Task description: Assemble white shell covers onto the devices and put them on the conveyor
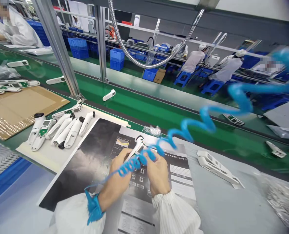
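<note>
A white handheld thermometer [137,147] with a dark-rimmed head is held over a printed black-and-white sheet [180,182]. My left hand [118,174] is closed around its lower left side. On the other side, the fingers of my right hand [158,172] are closed at its edge; the coiled cord partly covers them. A blue wrist strap [93,208] sits on my left wrist, and its coiled blue cord [176,133] runs across in front of both hands. To the left lie several similar thermometers [72,132], one with a green circuit board [44,129] showing.
Behind the bench runs a green conveyor belt [144,113] carrying a white thermometer [109,95]. White shell parts [217,167] and a plastic bag of small parts [281,198] lie at right. Cardboard [24,107] is at left. Metal posts [58,48] stand near the belt; co-workers sit beyond.
</note>
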Available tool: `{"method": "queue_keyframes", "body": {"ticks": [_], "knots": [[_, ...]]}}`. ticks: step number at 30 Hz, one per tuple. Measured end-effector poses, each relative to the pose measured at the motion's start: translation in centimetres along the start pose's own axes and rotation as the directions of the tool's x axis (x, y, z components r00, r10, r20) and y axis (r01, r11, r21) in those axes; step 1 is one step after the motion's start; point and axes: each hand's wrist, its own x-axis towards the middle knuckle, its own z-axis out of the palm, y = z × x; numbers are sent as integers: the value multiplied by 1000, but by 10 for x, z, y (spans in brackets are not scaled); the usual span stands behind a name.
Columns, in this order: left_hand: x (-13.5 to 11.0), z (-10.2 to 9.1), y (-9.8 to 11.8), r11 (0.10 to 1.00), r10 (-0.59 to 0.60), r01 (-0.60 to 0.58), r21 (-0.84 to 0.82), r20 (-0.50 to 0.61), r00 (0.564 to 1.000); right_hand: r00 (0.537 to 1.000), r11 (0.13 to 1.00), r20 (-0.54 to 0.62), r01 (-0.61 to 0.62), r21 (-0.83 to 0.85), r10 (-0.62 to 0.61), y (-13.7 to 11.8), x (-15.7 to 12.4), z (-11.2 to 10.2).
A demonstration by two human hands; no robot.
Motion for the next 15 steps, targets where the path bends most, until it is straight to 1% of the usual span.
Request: {"method": "queue_keyframes", "body": {"ticks": [2, 5, 7, 9, 10, 12, 14, 15], "knots": [[-2, 2, 3, 995, 17, -16, 101, -7, 1000, 1000, 999, -16, -25, 23, 25, 2, -1, 2], [1, 3, 5, 982, -12, 19, 187, -37, 999, 1000, 999, -17, -7, 39, 8, 0, -10, 3], [6, 1, 2, 978, -45, 59, 200, -75, 996, 999, 999, -2, 45, -1, -45, -4, -14, -1], [11, -3, -3, 979, -93, 111, 171, -112, 989, 992, 987, -14, 127, -100, -129, -8, -6, -9], [13, -5, -6, 981, -115, 132, 145, -120, 986, 983, 967, -31, 170, -188, -179, -11, 4, -14], [14, -8, -10, 983, -146, 158, 97, -119, 982, 961, 888, -65, 220, -405, -268, -13, 36, -22], [11, -9, -11, 987, -138, 144, 69, -90, 986, 944, 784, -90, 207, -585, -316, -13, 75, -27], [9, -10, -10, 989, -129, 133, 58, -70, 989, 940, 743, -100, 190, -641, -327, -12, 94, -28]]}}
